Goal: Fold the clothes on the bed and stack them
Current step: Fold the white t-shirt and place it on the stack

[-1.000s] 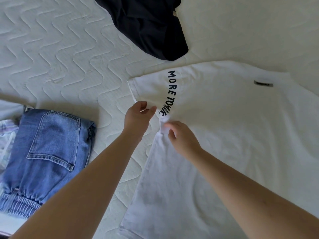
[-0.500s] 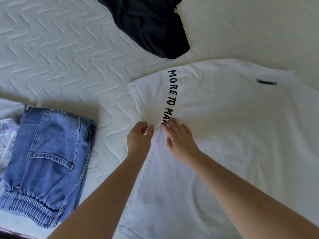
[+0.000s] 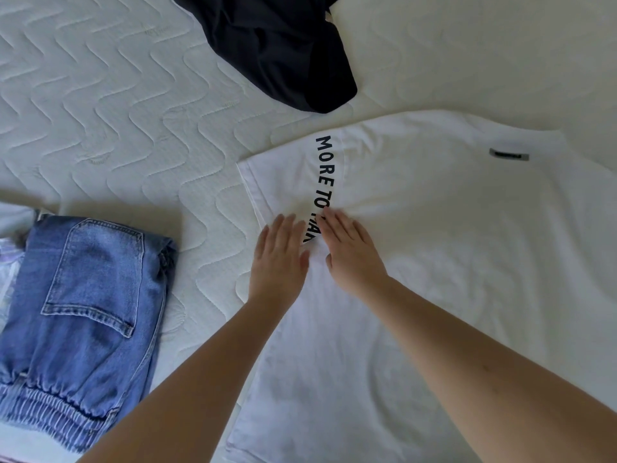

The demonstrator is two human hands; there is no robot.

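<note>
Fingers (image 3: 287, 228) of both hands, pinching earlier, now lie straight, flat on white T-shirt (image 3: 434, 262).

You've just got the bed (image 3: 117, 105) itself here, covered in a white quilted mattress pad. It's stitched all over with wavy zigzag lines.

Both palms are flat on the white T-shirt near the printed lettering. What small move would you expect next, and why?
Probably sliding both hands apart to smooth the cloth. The left hand and right hand lie flat, fingers straight, on the white T-shirt, where wrinkles bunch around the lettering. The shirt lies spread on the bed, apparently not folded; flattening would likely come first.
</note>
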